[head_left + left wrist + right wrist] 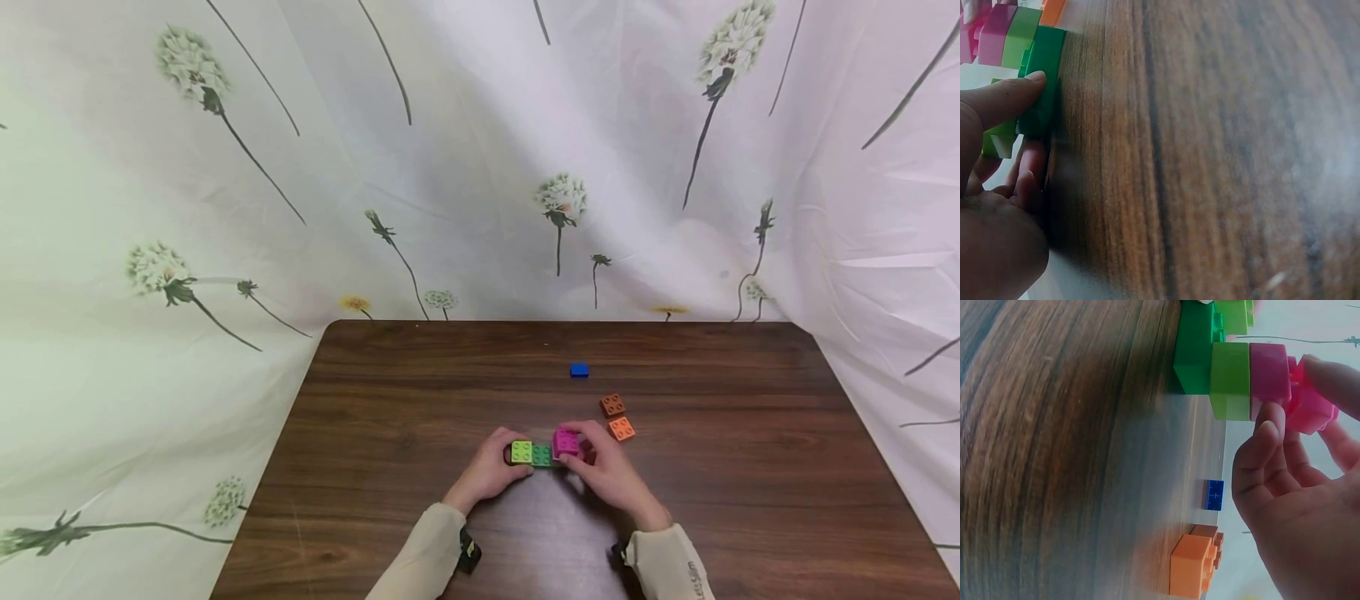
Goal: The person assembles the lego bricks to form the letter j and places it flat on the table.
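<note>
A long dark green building brick (542,456) lies on the table, its near side under the thumb of my left hand (491,467). That hand grips its left end, with the other fingers behind. One lime brick (521,452) stands on this end. On the right end a light green brick (1230,381) carries a magenta brick (1269,372). My right hand (611,475) pinches a pink brick (1311,409) between thumb and fingers. This brick sits tilted against the studs of the magenta one, one fingertip resting on the magenta brick's side.
To the right of the stack, an orange brick (621,429) and a brown brick (612,406) lie close together on the wooden table (420,383). Farther back is a small blue brick (579,370). A flowered white curtain (480,167) hangs behind the table.
</note>
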`<state>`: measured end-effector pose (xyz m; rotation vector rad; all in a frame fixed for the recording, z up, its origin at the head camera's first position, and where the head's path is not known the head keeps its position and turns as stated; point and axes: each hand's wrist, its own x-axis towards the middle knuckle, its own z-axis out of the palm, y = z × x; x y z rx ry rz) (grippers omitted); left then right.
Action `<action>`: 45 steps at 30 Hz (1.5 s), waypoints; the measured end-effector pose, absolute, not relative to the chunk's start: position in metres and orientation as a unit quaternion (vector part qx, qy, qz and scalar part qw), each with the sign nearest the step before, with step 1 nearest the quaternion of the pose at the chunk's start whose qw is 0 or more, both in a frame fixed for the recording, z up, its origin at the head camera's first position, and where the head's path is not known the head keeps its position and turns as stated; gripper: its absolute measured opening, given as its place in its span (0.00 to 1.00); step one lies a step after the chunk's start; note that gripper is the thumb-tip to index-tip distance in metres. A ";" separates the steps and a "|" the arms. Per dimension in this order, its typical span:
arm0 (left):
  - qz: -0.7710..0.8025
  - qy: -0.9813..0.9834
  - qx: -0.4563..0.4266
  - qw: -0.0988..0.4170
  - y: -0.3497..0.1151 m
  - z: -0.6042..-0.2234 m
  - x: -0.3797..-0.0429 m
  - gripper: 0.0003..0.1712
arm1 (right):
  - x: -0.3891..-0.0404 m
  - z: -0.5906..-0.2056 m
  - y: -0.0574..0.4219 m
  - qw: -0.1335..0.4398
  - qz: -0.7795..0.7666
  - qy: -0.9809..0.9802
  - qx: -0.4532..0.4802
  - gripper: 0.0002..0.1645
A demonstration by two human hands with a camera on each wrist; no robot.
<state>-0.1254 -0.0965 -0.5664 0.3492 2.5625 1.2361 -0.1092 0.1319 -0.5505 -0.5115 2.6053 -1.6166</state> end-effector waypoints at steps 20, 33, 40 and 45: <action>0.429 0.886 0.138 0.112 -0.097 -0.572 -0.126 0.21 | -0.107 -0.549 0.124 0.015 -0.508 0.853 -0.122 0.12; 0.430 0.884 0.131 0.126 -0.097 -0.570 -0.126 0.20 | -0.111 -0.553 0.122 0.072 -0.528 0.843 -0.076 0.10; 0.432 0.884 0.133 0.122 -0.097 -0.572 -0.126 0.21 | -0.112 -0.555 0.124 0.140 -0.548 0.823 -0.049 0.17; 0.431 0.884 0.132 0.124 -0.097 -0.572 -0.126 0.21 | -0.112 -0.555 0.124 0.183 -0.587 0.787 -0.039 0.23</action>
